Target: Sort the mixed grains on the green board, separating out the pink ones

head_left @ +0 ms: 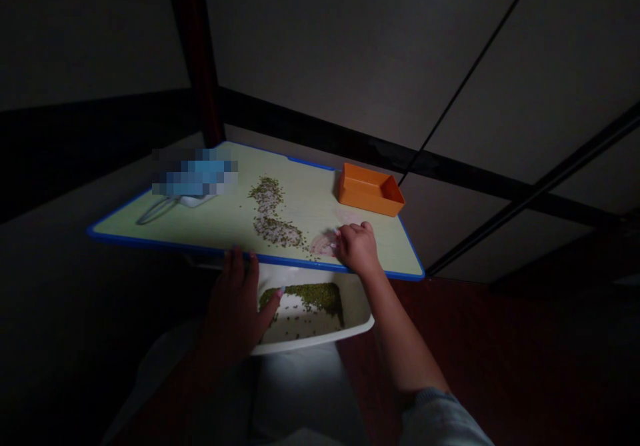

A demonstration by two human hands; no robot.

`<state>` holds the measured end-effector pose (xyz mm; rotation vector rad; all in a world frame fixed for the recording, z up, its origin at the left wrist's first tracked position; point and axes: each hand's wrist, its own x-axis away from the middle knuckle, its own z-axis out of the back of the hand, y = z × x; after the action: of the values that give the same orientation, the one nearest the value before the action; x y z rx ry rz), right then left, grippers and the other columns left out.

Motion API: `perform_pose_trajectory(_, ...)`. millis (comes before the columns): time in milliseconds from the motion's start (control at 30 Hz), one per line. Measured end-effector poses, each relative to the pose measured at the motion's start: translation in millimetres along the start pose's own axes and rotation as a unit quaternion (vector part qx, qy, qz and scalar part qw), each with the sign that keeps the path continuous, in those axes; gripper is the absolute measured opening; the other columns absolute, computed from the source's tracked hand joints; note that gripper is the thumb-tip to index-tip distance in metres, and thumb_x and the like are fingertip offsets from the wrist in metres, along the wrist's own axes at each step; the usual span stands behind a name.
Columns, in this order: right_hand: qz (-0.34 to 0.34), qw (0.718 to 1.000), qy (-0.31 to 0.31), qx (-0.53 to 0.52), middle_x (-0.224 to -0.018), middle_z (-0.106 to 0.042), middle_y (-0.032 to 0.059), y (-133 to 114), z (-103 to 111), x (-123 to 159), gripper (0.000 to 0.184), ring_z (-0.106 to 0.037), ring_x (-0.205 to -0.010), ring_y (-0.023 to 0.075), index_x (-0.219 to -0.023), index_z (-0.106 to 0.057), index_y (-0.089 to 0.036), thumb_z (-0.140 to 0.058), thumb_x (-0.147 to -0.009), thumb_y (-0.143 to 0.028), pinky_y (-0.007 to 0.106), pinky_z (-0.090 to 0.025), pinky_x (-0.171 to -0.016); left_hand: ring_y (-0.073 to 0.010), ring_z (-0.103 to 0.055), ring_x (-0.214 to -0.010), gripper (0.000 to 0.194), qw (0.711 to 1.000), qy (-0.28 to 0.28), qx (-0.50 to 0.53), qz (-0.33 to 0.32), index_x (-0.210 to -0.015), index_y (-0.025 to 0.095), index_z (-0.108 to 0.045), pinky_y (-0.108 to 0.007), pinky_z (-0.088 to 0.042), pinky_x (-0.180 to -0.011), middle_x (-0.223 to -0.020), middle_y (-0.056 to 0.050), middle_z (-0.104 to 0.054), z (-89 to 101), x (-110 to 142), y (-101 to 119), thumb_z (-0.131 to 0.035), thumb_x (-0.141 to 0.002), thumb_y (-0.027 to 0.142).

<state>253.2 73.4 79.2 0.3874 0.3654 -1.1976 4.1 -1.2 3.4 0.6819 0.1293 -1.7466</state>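
My right fingers [341, 235] are curled together at the tabletop's [320, 193] near edge; whether they clamp anything, I cannot tell. My left hand's [240, 299] fingers are spread, over the white bin's [313, 347] rim. Green grains [277, 231] lie at eleven o'clock of the right hand [359, 246]; the orange tray [370, 193], at twelve.

Right hand [358, 247] curled, palm down, forearm angled; left hand [240, 299] open (thumb spread), fingers [238, 267] forward.

My right sleeve [453, 423] is pale grey-blue, ending in a darker cuff [433, 397]; pale clothing [310, 389] covers my lap.
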Motion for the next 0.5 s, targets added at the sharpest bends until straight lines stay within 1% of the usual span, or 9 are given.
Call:
perform_pose_trajectory(233, -0.020, 1.000, 0.001, 0.015, -0.072, -0.065, 0.0086, -0.8, 0.4, -1.2, 0.020, -0.052, -0.068, 0.0198, -0.080, -0.063, -0.016, -0.047, -0.087, -0.025, 0.034, -0.024, -0.074, -0.0410, -0.011, -0.142, 0.080, 1.000, -0.006, 0.006, 0.006, -0.141, 0.005, -0.024, -0.055, -0.031, -0.108, -0.153, -0.028, -0.013, 1.6, 0.4, 0.8, -0.041, -0.081, 0.053)
perform_pose_trajectory(333, -0.014, 1.000, 0.000, 0.012, -0.072, -0.065, 0.0086, -1.9, 0.0, -2.6, 0.020, -0.052, -0.068, 0.0201, -0.082, -0.063, -0.015, -0.047, -0.087, -0.026, 0.034, -0.025, -0.074, -0.0411, -0.012, -0.142, 0.079, 1.000, -0.003, 0.006, 0.009, -0.142, 0.005, -0.024, -0.055, -0.032, -0.107, -0.153, -0.028, -0.014, 1.9, 0.2, 1.4, -0.041, -0.081, 0.053)
perform_pose_trajectory(500, 0.001, 1.000, 0.000, -0.005, -0.071, -0.064, 0.0081, -3.5, 0.2, -3.3, 0.022, -0.052, -0.067, 0.0191, -0.080, -0.064, -0.015, -0.044, -0.089, -0.023, 0.034, -0.025, -0.075, -0.0410, -0.012, -0.142, 0.080, 1.000, -0.004, 0.002, 0.006, -0.140, 0.003, -0.026, -0.055, -0.031, -0.108, -0.152, -0.029, -0.016, 2.3, -0.5, 2.2, -0.040, -0.081, 0.054)
